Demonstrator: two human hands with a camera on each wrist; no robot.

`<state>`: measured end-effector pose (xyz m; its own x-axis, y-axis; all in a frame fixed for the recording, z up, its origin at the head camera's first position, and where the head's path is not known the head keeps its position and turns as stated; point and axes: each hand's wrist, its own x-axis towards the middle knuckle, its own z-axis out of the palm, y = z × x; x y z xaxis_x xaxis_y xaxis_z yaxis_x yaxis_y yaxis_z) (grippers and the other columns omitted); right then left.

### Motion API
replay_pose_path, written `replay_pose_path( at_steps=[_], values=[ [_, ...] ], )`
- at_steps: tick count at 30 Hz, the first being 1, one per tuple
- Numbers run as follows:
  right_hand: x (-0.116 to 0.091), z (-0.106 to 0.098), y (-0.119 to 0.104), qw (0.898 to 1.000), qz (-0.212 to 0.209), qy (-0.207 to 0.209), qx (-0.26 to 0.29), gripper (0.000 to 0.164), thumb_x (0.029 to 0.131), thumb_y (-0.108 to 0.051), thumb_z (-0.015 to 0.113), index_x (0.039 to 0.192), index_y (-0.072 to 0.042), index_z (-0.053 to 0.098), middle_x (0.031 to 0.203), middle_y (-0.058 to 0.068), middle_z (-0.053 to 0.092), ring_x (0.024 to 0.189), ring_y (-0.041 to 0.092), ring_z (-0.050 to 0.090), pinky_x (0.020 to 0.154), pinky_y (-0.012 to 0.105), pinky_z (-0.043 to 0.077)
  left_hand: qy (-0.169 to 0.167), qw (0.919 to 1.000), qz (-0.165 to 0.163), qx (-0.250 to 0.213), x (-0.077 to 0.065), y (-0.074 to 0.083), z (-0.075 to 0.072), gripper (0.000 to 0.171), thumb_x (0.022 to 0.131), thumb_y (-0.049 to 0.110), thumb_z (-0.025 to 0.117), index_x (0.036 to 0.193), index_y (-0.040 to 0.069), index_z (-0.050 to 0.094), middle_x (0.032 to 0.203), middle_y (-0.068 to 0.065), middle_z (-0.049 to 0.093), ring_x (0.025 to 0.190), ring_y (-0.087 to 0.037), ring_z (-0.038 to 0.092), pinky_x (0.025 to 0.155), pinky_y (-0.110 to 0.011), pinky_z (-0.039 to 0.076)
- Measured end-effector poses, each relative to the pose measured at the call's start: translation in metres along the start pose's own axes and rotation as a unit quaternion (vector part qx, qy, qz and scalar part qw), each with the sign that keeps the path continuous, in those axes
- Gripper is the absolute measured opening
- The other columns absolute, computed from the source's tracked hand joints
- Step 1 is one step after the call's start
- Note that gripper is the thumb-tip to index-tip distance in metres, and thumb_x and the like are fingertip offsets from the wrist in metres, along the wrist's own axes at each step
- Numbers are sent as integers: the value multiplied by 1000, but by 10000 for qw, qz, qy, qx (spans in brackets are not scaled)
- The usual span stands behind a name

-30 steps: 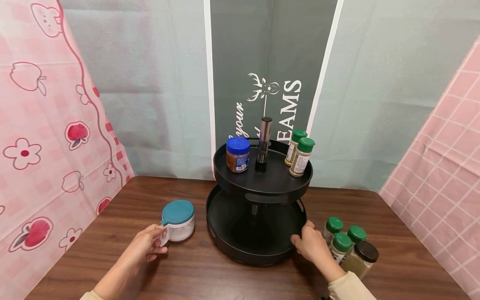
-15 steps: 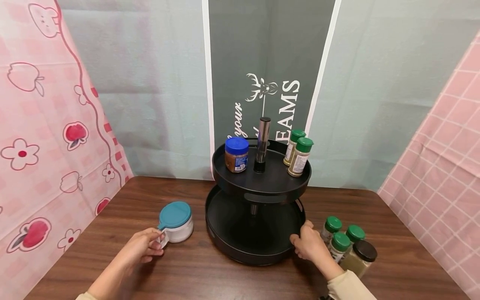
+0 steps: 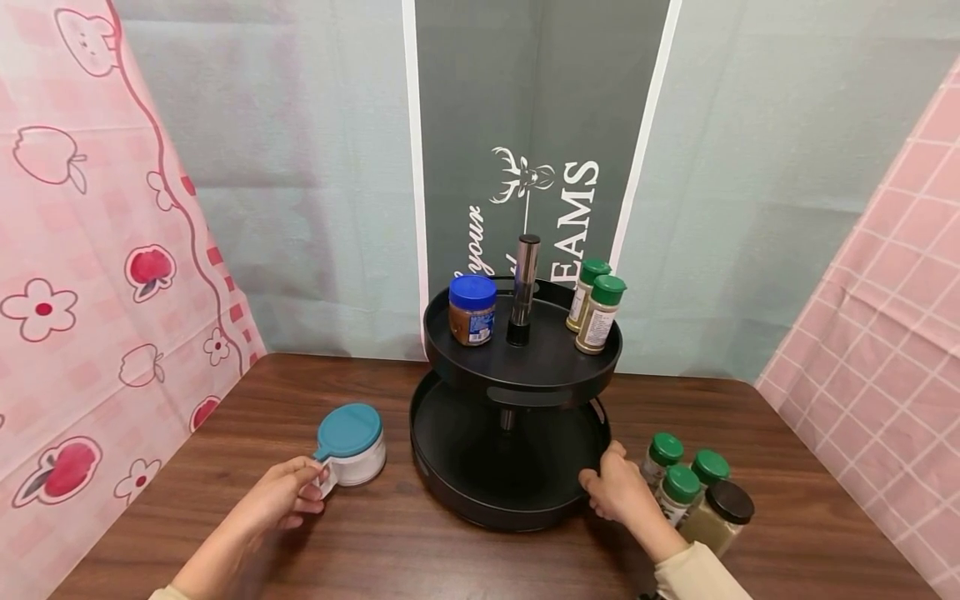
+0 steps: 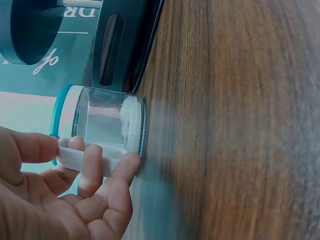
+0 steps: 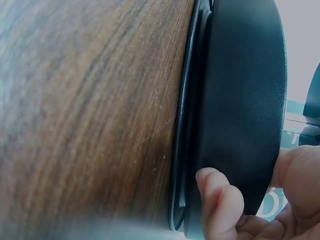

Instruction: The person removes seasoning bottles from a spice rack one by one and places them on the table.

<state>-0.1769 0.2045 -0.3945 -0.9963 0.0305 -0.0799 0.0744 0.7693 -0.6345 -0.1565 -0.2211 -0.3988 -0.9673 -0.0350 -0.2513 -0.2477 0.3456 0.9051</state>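
Observation:
My left hand (image 3: 281, 493) pinches the white handle of a clear seasoning jar (image 4: 102, 117) between thumb and fingers. The jar has a teal lid (image 3: 349, 430) and some white powder inside; it is upright at the table's left. To its right is a black two-tier lazy Susan (image 3: 517, 508) with a central post. My right hand (image 3: 618, 485) grips the lower tier's right rim, thumb over the edge and fingers against the outer wall (image 5: 245, 100). On the upper tier are a brown-filled jar (image 3: 472, 315) with a blue lid and two green-capped spice bottles (image 3: 597, 321).
Several spice bottles cluster right of my right hand: green-capped ones (image 3: 678, 492) and a black-capped one (image 3: 716, 518). The wooden table (image 3: 420, 567) backs onto a grey-green curtain (image 3: 337, 208). Pink cloths (image 3: 90, 333) hang at both sides.
The left hand and the seasoning jar have shifted slightly left and nearer. The right hand keeps its grip on the lower rim, and the lazy Susan's bottles hold their places.

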Motion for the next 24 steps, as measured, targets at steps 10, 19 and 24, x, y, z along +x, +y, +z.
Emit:
replay_pose_path(
  at_steps=[10,19,24],
  values=[
    [-1,-1,1,9999,5,64,-95,56,82,-11,51,117,20,19,51,7,54,40,16,51,42,30,45,371,9435,1661,2842,-5,7,-13,39,81,29,65,105,0,55,79,-5,65,72,-20,59,63,-42,49],
    [-1,0,0,9998,-41,156,-115,54,81,-11,51,115,19,21,50,6,53,40,15,51,41,30,45,504,8684,2178,4426,-7,11,-23,60,66,38,75,112,3,56,98,-15,63,88,-35,58,67,-54,48],
    [-1,0,0,9998,-21,139,-157,54,81,-11,52,114,18,22,50,6,53,40,15,51,41,30,45,519,8636,2265,4475,-7,14,-24,60,64,34,76,112,3,57,98,-14,62,86,-34,58,66,-53,48]
  ],
)
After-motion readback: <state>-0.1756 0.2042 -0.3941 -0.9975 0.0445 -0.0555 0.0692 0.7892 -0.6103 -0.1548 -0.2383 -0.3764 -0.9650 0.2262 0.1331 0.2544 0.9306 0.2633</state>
